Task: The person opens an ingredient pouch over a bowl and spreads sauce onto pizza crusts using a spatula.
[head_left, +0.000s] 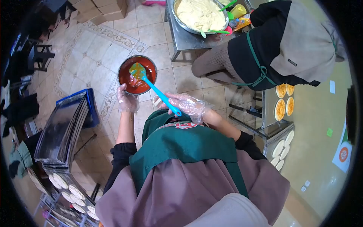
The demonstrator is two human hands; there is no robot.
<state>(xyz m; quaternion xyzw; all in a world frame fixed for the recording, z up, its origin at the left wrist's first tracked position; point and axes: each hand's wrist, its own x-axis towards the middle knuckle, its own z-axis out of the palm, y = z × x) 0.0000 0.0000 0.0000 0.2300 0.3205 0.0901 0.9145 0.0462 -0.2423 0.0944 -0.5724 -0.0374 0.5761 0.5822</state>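
My left hand point(127, 101), in a clear plastic glove, grips the near rim of a round bowl point(154, 65) with red sauce point(141, 87) inside. The bowl is held up in front of me, over the tiled floor. A turquoise spatula point(159, 94) leans across the bowl's rim, its blade point(137, 70) coated with sauce. Its handle slants down toward my body, and my right hand point(188, 107), gloved the same way, is closed around it. Some of the right fingers are hidden behind the handle.
A metal table point(188, 42) ahead bears a large basin of pale creamy mixture point(200, 15). Another person point(261, 56) stands at right, beside trays with sauced flat rounds point(280, 109) and plain rounds point(279, 148). Stacked dark trays point(62, 128) and more rounds point(72, 195) are at left.
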